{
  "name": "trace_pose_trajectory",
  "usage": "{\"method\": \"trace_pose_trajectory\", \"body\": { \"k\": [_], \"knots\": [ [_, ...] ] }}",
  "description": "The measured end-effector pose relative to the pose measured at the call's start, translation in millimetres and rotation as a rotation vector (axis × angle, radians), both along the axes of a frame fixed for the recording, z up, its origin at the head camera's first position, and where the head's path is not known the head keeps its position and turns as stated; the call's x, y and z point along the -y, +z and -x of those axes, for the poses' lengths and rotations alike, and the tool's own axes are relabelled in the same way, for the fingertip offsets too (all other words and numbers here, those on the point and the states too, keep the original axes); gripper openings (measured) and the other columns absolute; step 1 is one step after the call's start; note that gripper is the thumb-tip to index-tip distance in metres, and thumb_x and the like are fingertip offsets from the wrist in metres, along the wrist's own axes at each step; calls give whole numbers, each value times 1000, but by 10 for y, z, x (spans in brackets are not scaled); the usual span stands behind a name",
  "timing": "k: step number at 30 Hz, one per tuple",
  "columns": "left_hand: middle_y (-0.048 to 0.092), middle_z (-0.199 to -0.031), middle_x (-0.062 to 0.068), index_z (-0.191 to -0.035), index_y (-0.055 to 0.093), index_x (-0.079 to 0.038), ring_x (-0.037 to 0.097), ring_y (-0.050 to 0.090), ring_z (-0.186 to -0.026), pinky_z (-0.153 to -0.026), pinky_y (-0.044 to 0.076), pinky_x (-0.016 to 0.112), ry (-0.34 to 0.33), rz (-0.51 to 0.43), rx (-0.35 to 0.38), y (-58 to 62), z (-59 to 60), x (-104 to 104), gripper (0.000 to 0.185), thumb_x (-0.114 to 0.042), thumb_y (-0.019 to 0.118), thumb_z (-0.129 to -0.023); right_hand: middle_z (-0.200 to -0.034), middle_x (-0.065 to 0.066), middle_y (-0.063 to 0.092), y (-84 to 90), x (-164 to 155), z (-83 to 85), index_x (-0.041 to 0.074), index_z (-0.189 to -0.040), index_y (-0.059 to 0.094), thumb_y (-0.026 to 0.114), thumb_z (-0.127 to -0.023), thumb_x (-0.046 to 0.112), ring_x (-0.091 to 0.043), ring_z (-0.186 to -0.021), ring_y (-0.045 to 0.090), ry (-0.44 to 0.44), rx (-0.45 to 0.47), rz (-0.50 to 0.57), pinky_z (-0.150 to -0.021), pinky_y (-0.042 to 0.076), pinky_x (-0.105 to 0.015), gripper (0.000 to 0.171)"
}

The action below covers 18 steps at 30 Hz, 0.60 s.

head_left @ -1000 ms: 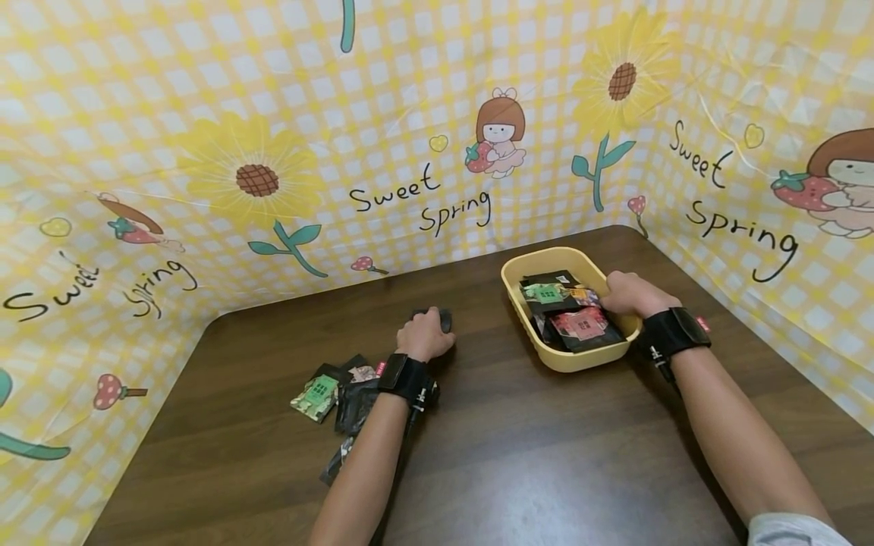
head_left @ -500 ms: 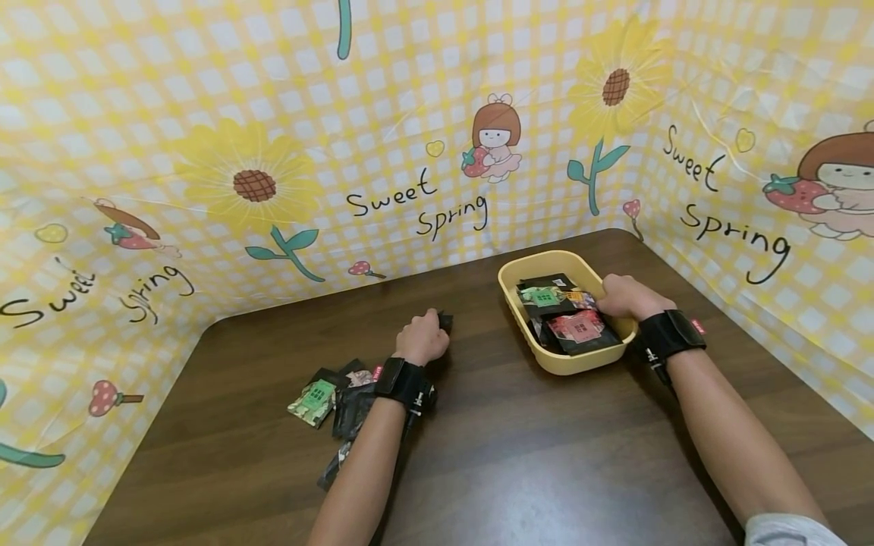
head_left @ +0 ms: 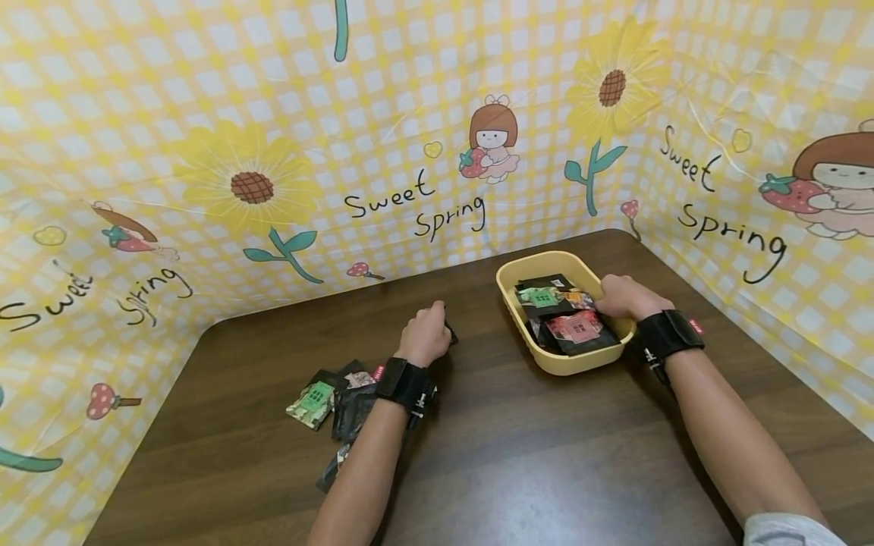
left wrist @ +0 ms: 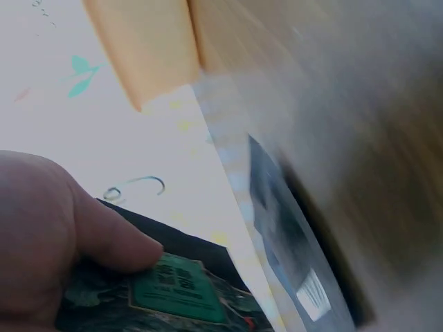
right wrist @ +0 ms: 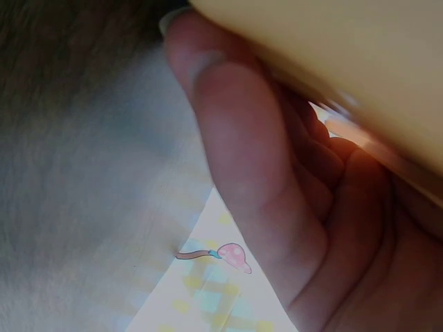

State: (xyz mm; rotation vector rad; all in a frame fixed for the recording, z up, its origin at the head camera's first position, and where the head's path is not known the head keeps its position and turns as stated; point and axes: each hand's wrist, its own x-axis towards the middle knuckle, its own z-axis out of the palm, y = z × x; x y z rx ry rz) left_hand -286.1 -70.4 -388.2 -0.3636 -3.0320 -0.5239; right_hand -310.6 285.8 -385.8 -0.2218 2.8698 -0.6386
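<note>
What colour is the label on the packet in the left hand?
Green, on a dark packet pinched by the left hand; the left wrist view shows it best.

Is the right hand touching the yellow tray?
Touching. In the right wrist view the right hand's fingers lie against the yellow tray's wall, and the head view shows the hand on its rim.

Dark brown wooden table (head_left: pixel 519 455) w/ rounded corners. On it: yellow oval plastic tray (head_left: pixel 576 362) at right-centre. Pile of small dark foil packets (head_left: pixel 334 402) lies left-centre.
</note>
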Motion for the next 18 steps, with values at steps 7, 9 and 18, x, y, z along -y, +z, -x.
{"method": "trace_pose_trajectory", "body": {
  "k": [7, 9, 18],
  "knots": [
    [53, -139, 19, -144, 40, -1, 33, 66, -93, -64, 47, 36, -126, -77, -146, 14, -73, -146, 49, 1, 41, -95, -71, -7, 49, -11, -27, 7, 3, -77, 52, 49, -84, 14, -20, -62, 54, -6, -5, -4, -54, 41, -28, 13],
    [51, -142, 19, -144, 40, -1, 35, 62, -111, -78, 53, 41, -157, -74, -193, 21, -94, -221, 49, 2, 41, -94, -70, -7, 49, -10, -42, 12, 3, -77, 52, 49, -84, 13, -20, -61, 54, -13, -9, -4, -53, 41, -28, 13],
    [47, -144, 21, -143, 40, -2, 33, 51, -131, -101, 48, 44, -287, -22, -363, 84, -248, -694, 57, 4, 49, -88, -70, -8, 51, -18, -37, 23, 2, -78, 53, 49, -83, 11, -20, -60, 55, -6, 1, 7, -53, 43, -28, 11]
  ]
}}
